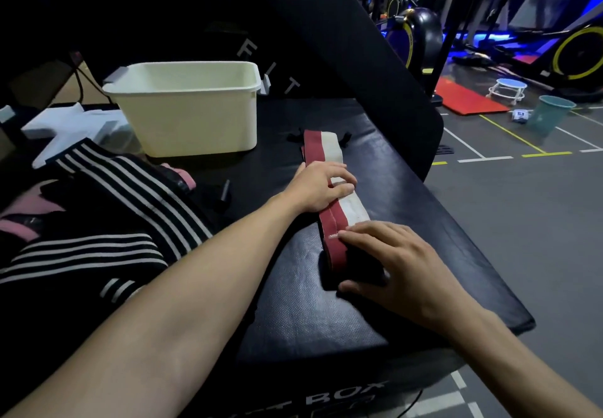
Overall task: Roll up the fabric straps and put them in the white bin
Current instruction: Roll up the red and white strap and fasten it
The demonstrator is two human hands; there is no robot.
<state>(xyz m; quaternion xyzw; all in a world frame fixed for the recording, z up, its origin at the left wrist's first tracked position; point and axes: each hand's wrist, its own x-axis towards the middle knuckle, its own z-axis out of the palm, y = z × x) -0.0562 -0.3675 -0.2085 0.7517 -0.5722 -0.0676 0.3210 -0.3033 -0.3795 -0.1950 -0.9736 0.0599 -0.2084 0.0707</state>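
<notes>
I judge the red-and-white strap point(332, 189) soft and limp; my left hand point(321, 186) and right hand point(391, 261) press it flat-fingered, bin point(186, 108) at 11 o'clock.

A black padded surface point(326, 303) carries a white bin point(186, 114) at its far side, a red-and-white strap point(329, 186) laid flat along the middle, and striped black straps point(107, 222) heaped left.

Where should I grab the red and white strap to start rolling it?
Take the near black end of the red and white strap, under the right hand. It lies flat, running away toward the white bin, so probably pinch that end from the near side and roll forward while the left hand pins the middle.
</notes>
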